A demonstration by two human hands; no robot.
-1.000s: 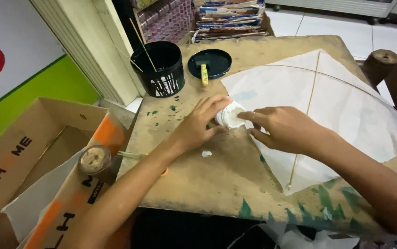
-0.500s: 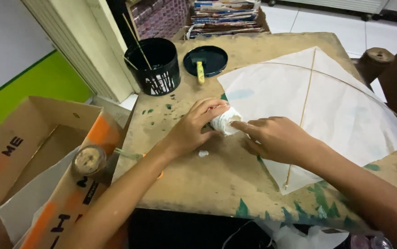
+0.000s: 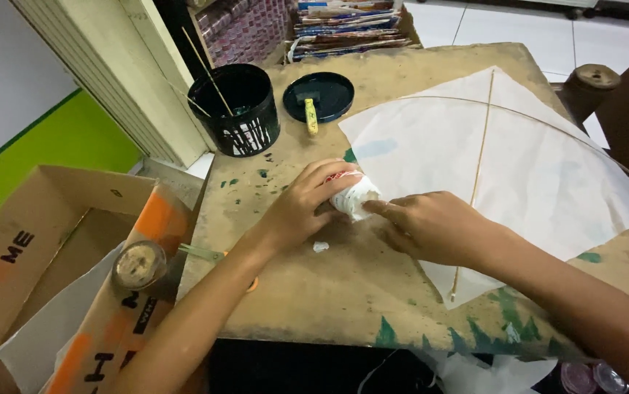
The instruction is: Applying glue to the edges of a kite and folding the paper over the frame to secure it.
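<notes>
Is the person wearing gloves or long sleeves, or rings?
No. The left hand and the right hand are both bare, with no gloves. No ring, watch or bracelet shows on them. Both forearms are bare too, as far as the picture reaches, so no sleeves can be seen.

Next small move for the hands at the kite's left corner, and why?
Probably press the corner down flat. The left hand grips a small white bottle at the left corner of the white paper kite, and the right hand rests flat on the paper beside it.
</notes>
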